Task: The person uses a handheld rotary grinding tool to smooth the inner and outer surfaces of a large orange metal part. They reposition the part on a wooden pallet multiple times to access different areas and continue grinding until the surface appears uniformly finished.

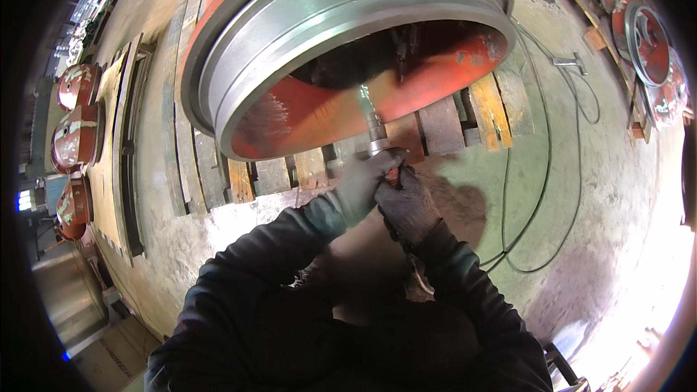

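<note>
Our gloved left hand (367,181) and right hand (406,203) together clamp a grinder (374,127), its tip inside the red casting (348,43) on pallets (290,174).

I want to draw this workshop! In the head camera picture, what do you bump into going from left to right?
Red castings stacked at the left edge → wooden pallet planks → left hand → right hand, both gloved and gripping the grinding tool → black cable on the floor → red round parts at the right.

Daylight glare washes out the lower right floor (639,297) — left side dim, edges strongly bent and black-vignetted.
</note>
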`<state>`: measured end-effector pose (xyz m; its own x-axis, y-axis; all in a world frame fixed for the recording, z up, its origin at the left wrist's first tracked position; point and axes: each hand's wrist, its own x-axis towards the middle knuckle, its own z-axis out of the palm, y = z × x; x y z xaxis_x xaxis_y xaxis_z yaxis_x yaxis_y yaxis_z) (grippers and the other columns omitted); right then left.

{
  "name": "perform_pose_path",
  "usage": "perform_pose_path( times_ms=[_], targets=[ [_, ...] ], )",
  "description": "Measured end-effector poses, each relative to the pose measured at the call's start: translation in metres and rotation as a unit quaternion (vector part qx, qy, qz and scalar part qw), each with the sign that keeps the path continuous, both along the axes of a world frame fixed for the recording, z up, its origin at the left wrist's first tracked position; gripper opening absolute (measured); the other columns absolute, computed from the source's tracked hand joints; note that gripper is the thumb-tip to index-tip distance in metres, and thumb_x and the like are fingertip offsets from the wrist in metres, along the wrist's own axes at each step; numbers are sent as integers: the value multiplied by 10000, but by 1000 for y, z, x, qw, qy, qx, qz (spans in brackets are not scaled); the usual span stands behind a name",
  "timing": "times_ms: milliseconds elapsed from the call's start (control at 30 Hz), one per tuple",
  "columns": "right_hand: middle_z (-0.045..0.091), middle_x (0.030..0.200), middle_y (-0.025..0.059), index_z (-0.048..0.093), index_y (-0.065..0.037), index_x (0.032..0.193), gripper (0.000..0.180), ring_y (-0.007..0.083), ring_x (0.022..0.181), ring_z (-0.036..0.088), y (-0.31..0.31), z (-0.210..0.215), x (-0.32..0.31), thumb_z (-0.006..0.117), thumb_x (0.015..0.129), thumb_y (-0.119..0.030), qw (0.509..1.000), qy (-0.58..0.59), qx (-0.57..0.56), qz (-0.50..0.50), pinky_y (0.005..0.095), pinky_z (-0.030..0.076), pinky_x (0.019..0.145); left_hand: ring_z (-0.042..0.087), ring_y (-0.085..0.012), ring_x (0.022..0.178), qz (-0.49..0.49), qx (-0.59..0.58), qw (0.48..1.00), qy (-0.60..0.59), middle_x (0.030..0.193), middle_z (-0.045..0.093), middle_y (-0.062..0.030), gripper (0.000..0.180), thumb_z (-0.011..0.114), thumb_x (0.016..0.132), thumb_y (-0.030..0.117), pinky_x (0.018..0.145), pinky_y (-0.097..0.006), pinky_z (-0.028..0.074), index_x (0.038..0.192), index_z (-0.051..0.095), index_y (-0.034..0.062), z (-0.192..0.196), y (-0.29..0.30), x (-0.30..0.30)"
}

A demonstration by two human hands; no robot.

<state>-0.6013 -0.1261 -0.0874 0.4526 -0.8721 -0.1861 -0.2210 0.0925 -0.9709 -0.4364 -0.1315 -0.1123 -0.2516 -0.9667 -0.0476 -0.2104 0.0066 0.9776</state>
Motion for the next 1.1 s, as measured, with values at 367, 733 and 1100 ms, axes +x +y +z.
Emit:
perform_pose_path(
  times_ms=[367,733,1100],
  targets=[
    [554,682,84,535,-61,1091,246,180,501,577,-3,-7,9,644,960,-239,992,18,-121,-11,371,467,456,637,-394,1255,-36,66,995,-60,1433,632,-157,739,765,786,149,967,-451,505,1491,551,95,14,-4,15],
    [638,939,248,519,-16,1229,432,361,791,700,-10,4,9,653,936,-304,954,196,-217,63,491,570,680,628,-366,1294,-51,7,985,-165,1445,624,-159,662,725,846,185,1013,-450,505,1480,556,98,23,-8,17],
    [633,1117,298,573,-1,1154,406,465,1016,668,-16,17,13,635,930,-333,993,90,74,10,541,551,874,670,-323,1254,27,119,988,93,1372,663,-187,511,719,954,156,1032,-400,549,1430,592,19,27,-13,5]
  ],
)
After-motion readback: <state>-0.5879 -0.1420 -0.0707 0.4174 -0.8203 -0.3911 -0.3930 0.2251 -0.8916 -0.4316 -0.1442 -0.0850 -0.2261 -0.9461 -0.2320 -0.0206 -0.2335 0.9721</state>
